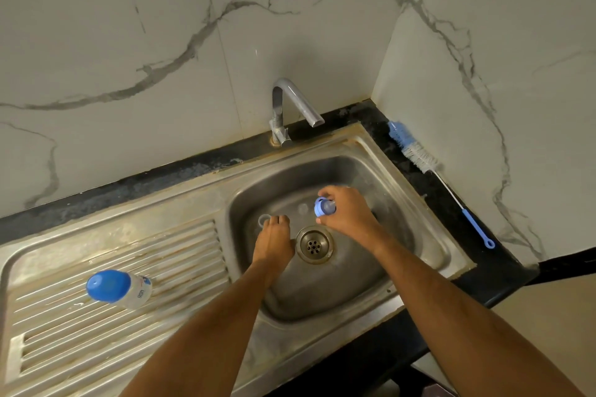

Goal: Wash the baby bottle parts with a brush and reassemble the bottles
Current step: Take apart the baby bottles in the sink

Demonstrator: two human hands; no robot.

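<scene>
**Sink duty: picking the bottle bits out of the basin**

So the right hand (346,214) has its fingers curled around a blue plastic screw collar with a clear teat in it (325,206), holding it just above the bottom of the steel sink basin (403,235). The left hand (274,240) reaches down with fingers straight and together, fingertips touching or just about at a small clear round part (263,219) lying on the basin floor; it isn't gripping anything as far as I can tell. Another faint clear piece (303,208) sits between the two hands, hard to say what it is.

My guess is the step here is gathering the loose parts. Tip: clear plastic on wet steel is slippery, so I'd pinch that little ring by its edge rather than slide it, and keep it away from the round metal drain (314,244) right beside the hand.

One clear baby bottle with a blue cap (119,287) lies on its side on the ribbed steel drainboard (96,348), looks put together. The blue-and-white bottle brush with a thin blue handle (416,155) rests on the black stone desk (483,280) in the corner, well apart from both hands. Grey angled tap (287,106) is off, and the walls are white marble-look tile.
</scene>
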